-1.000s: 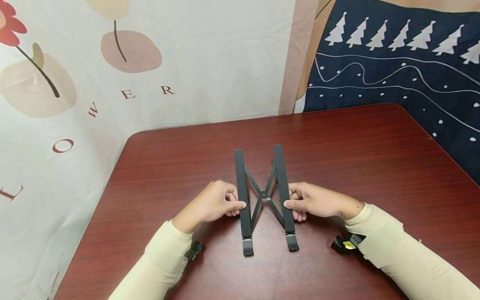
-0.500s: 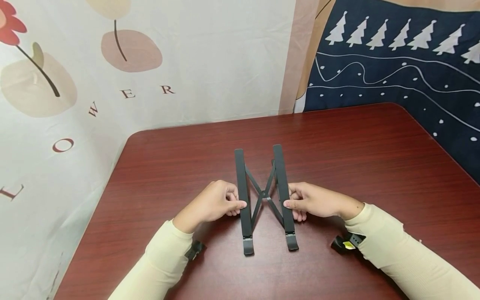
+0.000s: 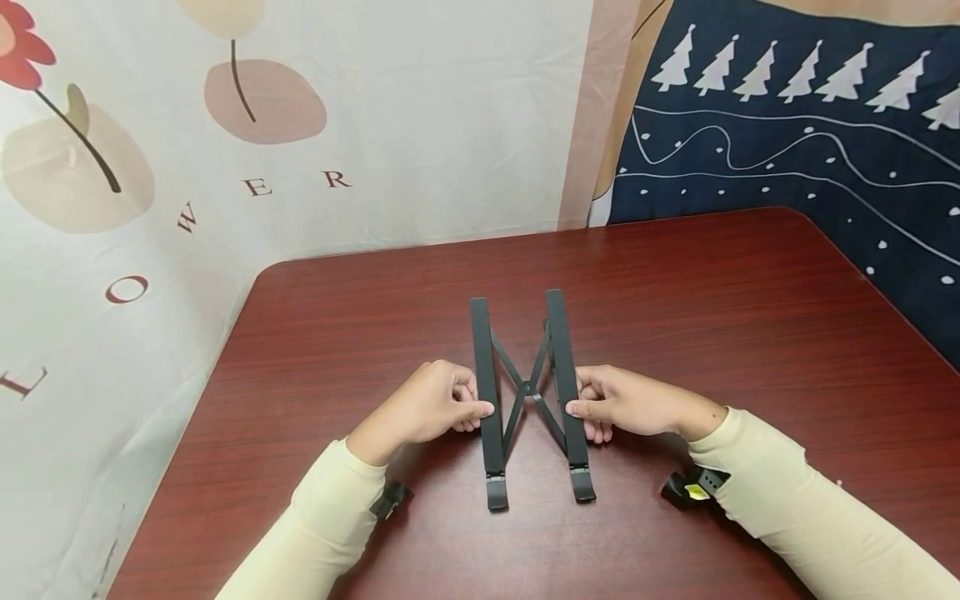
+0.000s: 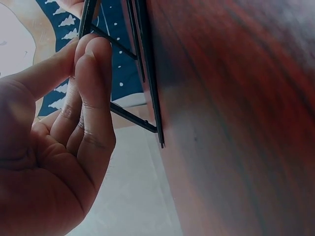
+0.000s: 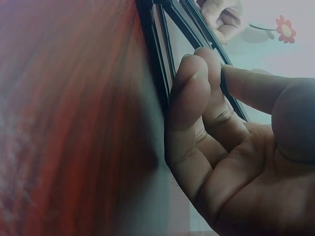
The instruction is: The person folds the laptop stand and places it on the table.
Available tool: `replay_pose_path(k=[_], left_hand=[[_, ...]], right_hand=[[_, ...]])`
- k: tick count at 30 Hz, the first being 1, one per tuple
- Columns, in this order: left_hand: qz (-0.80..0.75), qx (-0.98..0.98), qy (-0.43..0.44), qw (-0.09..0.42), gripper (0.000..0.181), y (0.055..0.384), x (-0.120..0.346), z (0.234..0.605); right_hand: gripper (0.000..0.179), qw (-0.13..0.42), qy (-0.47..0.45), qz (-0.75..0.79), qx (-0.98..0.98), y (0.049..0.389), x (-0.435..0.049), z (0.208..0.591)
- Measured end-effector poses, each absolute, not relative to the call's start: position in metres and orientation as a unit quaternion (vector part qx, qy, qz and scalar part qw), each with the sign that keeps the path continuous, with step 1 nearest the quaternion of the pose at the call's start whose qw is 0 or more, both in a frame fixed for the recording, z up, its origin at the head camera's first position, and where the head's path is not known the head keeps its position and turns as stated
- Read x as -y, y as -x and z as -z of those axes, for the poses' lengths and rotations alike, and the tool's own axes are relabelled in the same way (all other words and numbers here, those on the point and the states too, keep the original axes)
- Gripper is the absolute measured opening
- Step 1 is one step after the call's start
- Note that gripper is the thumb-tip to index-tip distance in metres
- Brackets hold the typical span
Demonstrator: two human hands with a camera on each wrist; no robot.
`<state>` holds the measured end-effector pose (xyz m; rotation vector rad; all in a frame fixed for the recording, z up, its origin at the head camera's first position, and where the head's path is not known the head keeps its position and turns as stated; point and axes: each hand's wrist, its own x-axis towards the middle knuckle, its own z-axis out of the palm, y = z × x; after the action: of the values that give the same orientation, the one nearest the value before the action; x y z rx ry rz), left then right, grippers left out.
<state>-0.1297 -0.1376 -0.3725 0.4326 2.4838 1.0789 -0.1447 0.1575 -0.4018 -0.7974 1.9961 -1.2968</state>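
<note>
A black folding laptop stand [image 3: 491,375] stands on the table, its two long bars joined by crossed struts with a central pivot. Small hinged lips [image 3: 582,483] end the bars on the near side. My left hand [image 3: 435,404] pinches the left bar, thumb on top and fingers curled beneath. On the other side, my right hand [image 3: 630,400] grips the right bar the same way. In the left wrist view, curled fingers [image 4: 93,83] meet the thumb at the upper bar, above the base rails. The right wrist view shows the fingers [image 5: 189,93] under the upper bar.
The reddish-brown wooden table [image 3: 337,317] has rounded far corners. Behind it hangs a pale cloth [image 3: 450,125] with flower prints and letters. A dark blue cloth [image 3: 750,142] with white trees hangs at the right. Black straps [image 3: 697,485] circle both wrists.
</note>
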Motion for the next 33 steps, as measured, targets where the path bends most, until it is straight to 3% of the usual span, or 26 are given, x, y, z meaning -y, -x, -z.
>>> replay_pose_path(k=[23,33], left_hand=[[-0.395,-0.884,-0.147,0.203,0.021,0.1284,0.1384,0.3714],[-0.393,-0.885,-0.149,0.202,0.021,0.1275,0.1376,0.3704]], right_hand=[[0.017,0.313,0.299,0.493,-0.755,0.1436,-0.1532,0.4015],[0.027,0.316,0.299,0.496,-0.751,0.1440,-0.1525,0.4002]])
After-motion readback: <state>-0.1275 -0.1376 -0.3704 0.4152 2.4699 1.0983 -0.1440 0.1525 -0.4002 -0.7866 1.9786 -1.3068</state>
